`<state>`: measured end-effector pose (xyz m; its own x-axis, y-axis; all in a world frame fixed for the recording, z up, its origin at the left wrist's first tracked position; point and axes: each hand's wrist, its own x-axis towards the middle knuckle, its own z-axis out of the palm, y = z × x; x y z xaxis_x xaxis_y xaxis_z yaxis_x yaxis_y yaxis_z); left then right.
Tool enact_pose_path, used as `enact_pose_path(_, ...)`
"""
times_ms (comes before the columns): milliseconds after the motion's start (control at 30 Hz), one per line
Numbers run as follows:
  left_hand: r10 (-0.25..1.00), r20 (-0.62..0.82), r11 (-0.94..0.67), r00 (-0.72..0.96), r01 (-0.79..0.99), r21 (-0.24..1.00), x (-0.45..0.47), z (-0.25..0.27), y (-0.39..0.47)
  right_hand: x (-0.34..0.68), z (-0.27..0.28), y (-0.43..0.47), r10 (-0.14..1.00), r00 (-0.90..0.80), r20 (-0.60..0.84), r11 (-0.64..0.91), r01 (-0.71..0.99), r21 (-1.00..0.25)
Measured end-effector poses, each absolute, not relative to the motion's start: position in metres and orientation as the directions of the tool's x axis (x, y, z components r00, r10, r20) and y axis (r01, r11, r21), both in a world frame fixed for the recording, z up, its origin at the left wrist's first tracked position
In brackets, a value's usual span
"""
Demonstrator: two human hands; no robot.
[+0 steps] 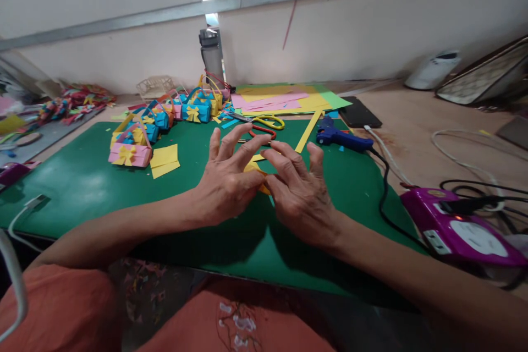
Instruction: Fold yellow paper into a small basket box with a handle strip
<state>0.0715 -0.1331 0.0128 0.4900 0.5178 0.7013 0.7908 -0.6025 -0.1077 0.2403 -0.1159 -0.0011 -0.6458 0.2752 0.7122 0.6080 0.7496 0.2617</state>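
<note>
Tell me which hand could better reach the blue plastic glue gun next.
Probably the right hand: the blue plastic glue gun lies nearer to it than to the left hand, though both pinch a yellow paper piece.

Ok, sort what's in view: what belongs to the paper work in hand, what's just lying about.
Likely part of the job: yellow paper piece between left hand and right hand, yellow-handled scissors, blue glue gun, coloured paper sheets, small paper baskets.

Seemingly just lying about: grey bottle, black flat device, white cable with unplugged end.
</note>
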Motion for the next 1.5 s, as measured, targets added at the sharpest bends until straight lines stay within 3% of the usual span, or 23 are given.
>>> enact_pose_path(533,0.587,0.632,-0.607,0.506,0.791,-0.07,0.062,0.028,-0.141,0.243,0.005,-0.119,0.281,-0.654,0.703,0.746,0.609,0.269)
enact_pose_path(767,0.573,0.681,-0.58,0.456,0.813,-0.056,0.06,0.035,-0.144,0.245,0.002,-0.114,0.305,-0.653,0.693,0.731,0.627,0.269)
enact_pose_path(1067,0.525,0.667,-0.618,0.528,0.776,-0.128,0.07,0.014,-0.136,0.243,0.001,-0.117,0.295,-0.649,0.701,0.776,0.591,0.221)
enact_pose_path(1500,0.487,0.708,-0.624,0.512,0.771,-0.128,0.069,0.013,-0.136,0.243,0.005,-0.121,0.401,-0.639,0.656,0.731,0.655,0.191)
